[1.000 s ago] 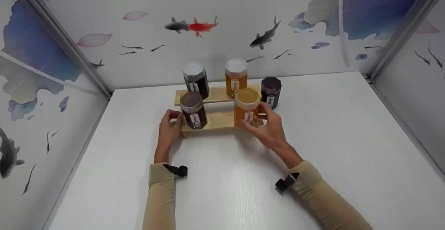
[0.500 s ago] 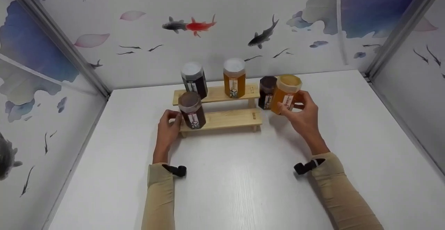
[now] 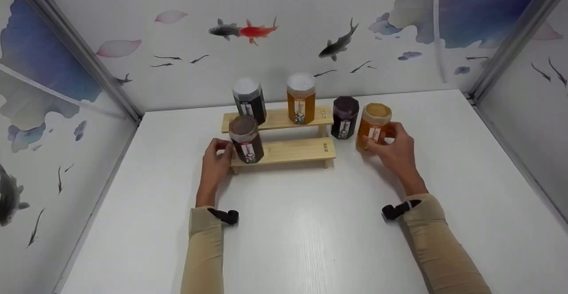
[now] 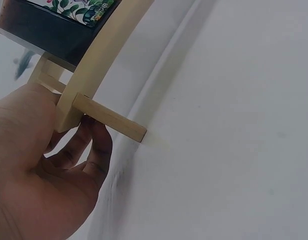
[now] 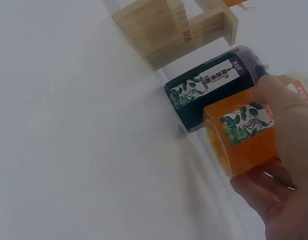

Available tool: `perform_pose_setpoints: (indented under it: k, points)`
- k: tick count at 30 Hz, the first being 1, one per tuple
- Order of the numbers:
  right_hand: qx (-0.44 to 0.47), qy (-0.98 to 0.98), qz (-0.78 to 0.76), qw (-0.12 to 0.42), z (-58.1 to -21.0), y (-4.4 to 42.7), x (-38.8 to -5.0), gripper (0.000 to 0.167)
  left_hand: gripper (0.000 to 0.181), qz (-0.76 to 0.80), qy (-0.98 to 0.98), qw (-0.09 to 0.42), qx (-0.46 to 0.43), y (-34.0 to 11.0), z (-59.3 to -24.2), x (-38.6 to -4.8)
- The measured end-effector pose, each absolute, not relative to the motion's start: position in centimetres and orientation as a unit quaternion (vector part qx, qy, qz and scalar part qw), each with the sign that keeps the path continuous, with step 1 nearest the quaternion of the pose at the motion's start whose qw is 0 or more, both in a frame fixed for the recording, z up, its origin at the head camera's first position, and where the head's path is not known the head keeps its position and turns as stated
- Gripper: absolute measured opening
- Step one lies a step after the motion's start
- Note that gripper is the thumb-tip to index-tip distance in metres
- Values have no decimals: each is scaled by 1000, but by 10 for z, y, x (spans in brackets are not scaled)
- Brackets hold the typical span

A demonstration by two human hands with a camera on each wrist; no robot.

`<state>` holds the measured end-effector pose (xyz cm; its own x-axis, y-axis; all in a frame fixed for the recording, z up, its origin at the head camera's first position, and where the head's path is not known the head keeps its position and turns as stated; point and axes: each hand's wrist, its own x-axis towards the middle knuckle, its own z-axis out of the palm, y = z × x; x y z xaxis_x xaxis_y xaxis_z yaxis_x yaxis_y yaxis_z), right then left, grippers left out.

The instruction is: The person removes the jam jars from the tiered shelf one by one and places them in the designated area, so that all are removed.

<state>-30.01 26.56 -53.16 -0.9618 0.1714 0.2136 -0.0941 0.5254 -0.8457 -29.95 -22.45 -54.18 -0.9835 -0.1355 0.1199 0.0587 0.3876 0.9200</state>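
My right hand (image 3: 397, 149) grips an amber honey jar (image 3: 375, 115) between thumb and fingers, right of the wooden rack. Whether its base touches the table I cannot tell. In the right wrist view the jar (image 5: 246, 135) has a leafy label, with a dark jar (image 5: 209, 85) close beside it. My left hand (image 3: 216, 163) pinches the left end of the two-step wooden rack (image 3: 297, 150). The left wrist view shows fingers (image 4: 100, 150) curled under the board's end, near a short leg (image 4: 114, 120). A dark brown jar (image 3: 246, 139) stands on the lower step's left end.
On the upper step stand a dark jar with a whitish lid (image 3: 249, 101) and an amber jar with a whitish lid (image 3: 301, 98). Another dark jar (image 3: 345, 117) stands on the white table (image 3: 284, 227) right of the rack. Printed panels (image 3: 284, 1) enclose the table's back and sides.
My right hand has carried the amber jar off the lower step, to the right past the dark jar, then lowered it. The left hand stays at the rack's end.
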Motion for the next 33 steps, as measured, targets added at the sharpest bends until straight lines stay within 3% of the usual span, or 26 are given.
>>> perform_pose_setpoints:
  k: [7, 20, 33]
  points:
    - [-39, -869, 492, 43, -523, 265, -311, 88, 21, -544, -833, 91, 36, -226, -537, -300]
    - [-57, -874, 482, 31, -523, 265, -343, 81, 20, -555, -827, 83, 39, -221, -542, -299]
    - [-45, -880, 472, 34, -529, 265, -343, 86, 20, -541, -835, 92, 31, -223, -541, -298]
